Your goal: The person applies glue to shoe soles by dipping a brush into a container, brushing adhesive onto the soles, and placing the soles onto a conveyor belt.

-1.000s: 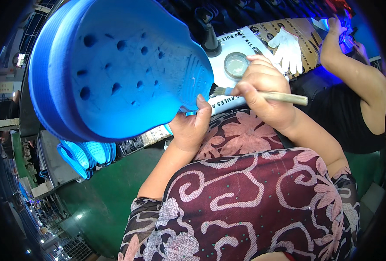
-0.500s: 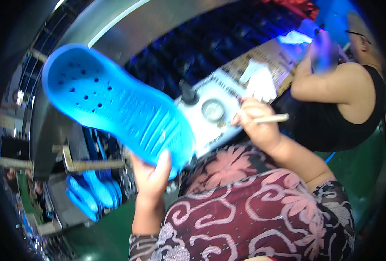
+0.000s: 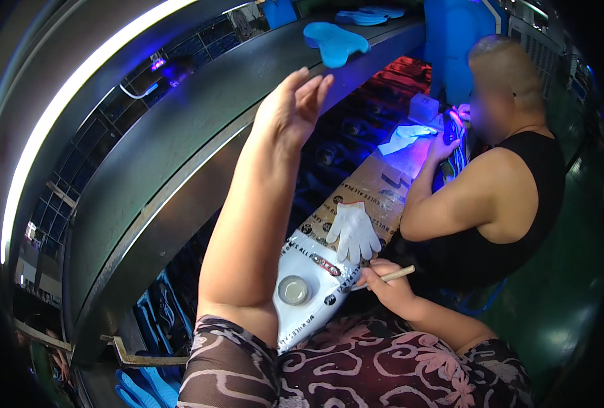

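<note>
My left hand (image 3: 294, 109) is stretched out over the conveyor, fingers extended and nothing in them. Just past its fingertips a blue shoe sole (image 3: 336, 45) lies near the belt's edge. My right hand (image 3: 392, 285) is closed round a stick-like tool with a pale handle (image 3: 398, 273), probably a brush; its working end is hard to make out. That hand rests by the edge of a white, tape-covered board (image 3: 308, 319), on which a small round dish (image 3: 293, 290) stands. Right beside the hand lies a white knitted glove (image 3: 354, 232).
The dark conveyor belt (image 3: 179, 129) curves across the left and far side, with more blue soles (image 3: 370, 15) farther along. A co-worker in a black top (image 3: 479, 258) sits close on the right. Blue soles (image 3: 145, 387) stand low at the left, by a metal bracket (image 3: 132, 357).
My left hand has let go of the blue sole and moved up and away over the conveyor. The view has shifted. My right hand still holds its tool beside the board.
</note>
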{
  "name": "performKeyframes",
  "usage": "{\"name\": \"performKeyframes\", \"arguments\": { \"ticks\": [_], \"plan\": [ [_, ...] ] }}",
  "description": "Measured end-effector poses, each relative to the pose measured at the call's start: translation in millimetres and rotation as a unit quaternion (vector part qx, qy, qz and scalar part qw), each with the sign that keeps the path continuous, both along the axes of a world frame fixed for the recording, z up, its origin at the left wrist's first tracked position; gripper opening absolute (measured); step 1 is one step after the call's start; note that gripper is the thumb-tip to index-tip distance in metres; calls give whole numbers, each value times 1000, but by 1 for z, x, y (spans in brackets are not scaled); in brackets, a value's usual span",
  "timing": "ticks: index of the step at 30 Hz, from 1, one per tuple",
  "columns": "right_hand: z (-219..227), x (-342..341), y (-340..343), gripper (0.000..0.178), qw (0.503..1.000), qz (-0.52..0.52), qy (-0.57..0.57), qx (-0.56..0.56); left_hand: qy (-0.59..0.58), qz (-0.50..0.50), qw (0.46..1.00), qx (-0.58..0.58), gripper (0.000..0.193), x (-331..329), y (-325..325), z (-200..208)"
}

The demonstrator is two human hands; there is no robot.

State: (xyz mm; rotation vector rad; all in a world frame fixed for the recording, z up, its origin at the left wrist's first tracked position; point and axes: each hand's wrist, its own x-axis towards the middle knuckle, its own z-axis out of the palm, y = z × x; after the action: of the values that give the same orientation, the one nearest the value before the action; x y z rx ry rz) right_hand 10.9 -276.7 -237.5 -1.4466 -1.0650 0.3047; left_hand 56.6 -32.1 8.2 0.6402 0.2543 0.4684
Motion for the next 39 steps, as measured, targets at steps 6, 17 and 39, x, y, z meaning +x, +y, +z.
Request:
{"name": "performKeyframes", "arguments": {
  "ticks": [6, 17, 39],
  "plan": [
    [-26, 12, -9, 26, 986, -21, 155, -51, -18, -77, 992, 103, 43, -38, -74, -28],
    [-39, -20, 24, 28, 978, 79, 165, -101, 432, 444, 738, 269, 29, -502, -39, -255],
    [2, 26, 36, 37, 977, 88, 137, -141, 354, 576, 718, -166, 51, -649, -102, -334]
  ]
}}
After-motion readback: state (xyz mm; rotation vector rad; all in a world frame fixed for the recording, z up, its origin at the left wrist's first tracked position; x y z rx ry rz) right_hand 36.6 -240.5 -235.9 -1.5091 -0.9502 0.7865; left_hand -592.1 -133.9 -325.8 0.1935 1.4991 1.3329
